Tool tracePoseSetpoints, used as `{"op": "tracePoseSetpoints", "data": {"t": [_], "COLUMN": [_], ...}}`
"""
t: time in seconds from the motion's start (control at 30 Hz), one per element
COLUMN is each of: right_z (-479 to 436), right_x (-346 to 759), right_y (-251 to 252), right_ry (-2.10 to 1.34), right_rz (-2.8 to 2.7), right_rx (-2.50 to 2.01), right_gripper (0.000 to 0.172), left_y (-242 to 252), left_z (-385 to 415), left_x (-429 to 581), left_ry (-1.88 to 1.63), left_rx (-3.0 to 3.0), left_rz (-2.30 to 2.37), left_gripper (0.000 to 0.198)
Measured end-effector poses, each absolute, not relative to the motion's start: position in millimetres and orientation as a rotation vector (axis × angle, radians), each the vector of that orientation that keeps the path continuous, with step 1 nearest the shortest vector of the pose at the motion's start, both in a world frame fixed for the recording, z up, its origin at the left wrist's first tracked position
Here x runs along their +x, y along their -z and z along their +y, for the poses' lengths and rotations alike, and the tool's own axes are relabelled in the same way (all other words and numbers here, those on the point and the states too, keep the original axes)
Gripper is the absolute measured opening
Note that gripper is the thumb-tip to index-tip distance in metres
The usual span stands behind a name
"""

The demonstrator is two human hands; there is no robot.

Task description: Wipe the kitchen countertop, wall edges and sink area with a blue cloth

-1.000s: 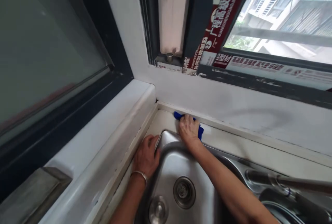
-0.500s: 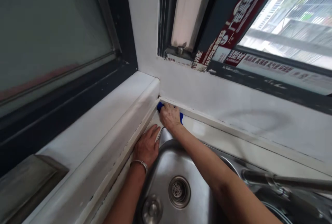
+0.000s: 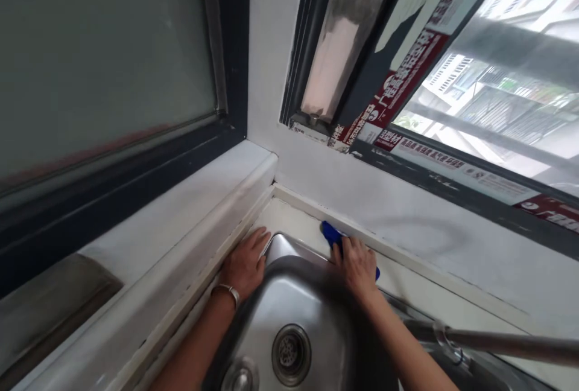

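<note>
Blue cloth pressed to the counter beside the sink

The blue cloth lies on the counter between the sink and the wall. The right hand has its fingers bent over it — cloth shows on both sides. The left hand, wearing a bracelet, rests by the sink's corner — fingers stretched out, slightly parted, holding nothing visible. A drain sits in the sink; a window stands beyond.
</note>
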State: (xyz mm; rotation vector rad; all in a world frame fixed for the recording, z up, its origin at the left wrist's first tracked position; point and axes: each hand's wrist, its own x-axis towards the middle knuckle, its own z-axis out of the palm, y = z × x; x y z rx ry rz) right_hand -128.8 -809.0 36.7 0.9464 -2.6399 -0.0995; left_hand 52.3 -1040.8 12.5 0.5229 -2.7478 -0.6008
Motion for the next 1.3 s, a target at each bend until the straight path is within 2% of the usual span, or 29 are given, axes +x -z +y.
{"op": "tracePoseSetpoints", "data": {"t": [0.13, 0.3, 0.4, 0.5, 0.6, 0.8, 0.93, 1.1, 1.3], "right_z": [-882.0, -989.3, -1020.7, -1011.9, -961.6, -806.3, -762.6, -811.4, -955.0], "right_x": [-135.7, -127.9, -122.5, -127.2, -136.5, -153.9, -162.9, -167.4, -149.9], "right_y": [-43.4, -43.7, -42.3, -43.3, -43.6, -22.9, -10.7, -20.3, -33.2], "right_ry": [0.036, -0.015, -0.068, -0.102, -0.074, -0.081, -0.087, 0.022, -0.027], "right_rz": [-2.670, -2.643, -2.610, -2.568, -2.588, -2.519, -2.459, -2.416, -2.293], "right_rx": [1.145, 1.322, 1.360, 1.402, 1.345, 0.858, 0.596, 0.773, 1.073], "right_gripper": [0.021, 0.024, 0.023, 0.021, 0.019, 0.024, 0.028, 0.025, 0.016], "left_y": [-12.2, -7.4, -2.7, 1.5, 4.0, 4.2, 2.7, 3.8, 1.6], "left_z": [-1038.2, -1037.5, -1039.3, -1042.8, -1045.6, -1044.9, -1044.7, -1045.2, -1043.9], "left_x": [52.4, 52.7, 52.8, 53.9, 56.0, 57.0, 54.9, 53.8, 59.0], "left_ry": [0.578, 0.535, 0.481, 0.429, 0.443, 0.518, 0.509, 0.438, 0.410], "left_rx": [0.520, 0.487, 0.458, 0.405, 0.333, 0.362, 0.398, 0.362, 0.336], "left_rz": [-2.714, -2.693, -2.663, -2.610, -2.565, -2.529, -2.562, -2.564, -2.594], "left_gripper": [0.056, 0.054, 0.054, 0.050, 0.044, 0.042, 0.043, 0.044, 0.043]}}
